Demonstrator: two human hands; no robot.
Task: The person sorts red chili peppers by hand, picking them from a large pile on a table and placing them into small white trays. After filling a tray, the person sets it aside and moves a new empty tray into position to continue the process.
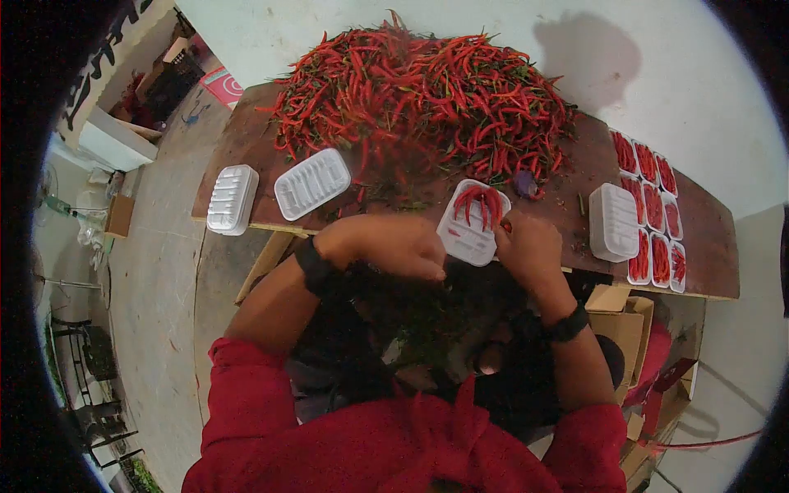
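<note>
A white tray point(467, 242) with several red chilies point(478, 205) in its upper part lies near the table's front edge. My right hand point(530, 246) is at the tray's right side, fingers closed round a bit of red chili. Left of the tray, my left hand point(403, 246) hangs over the front edge with its fingers curled in; anything inside them is hidden. Behind both hands rises a large heap of red chilies point(419, 99) with green stems.
An empty white tray point(312, 184) and a white tray stack point(233, 200) lie on the left. On the right are another stack point(613, 222) and several chili-filled trays point(653, 205). Cardboard boxes point(629, 329) stand below the brown table point(699, 238).
</note>
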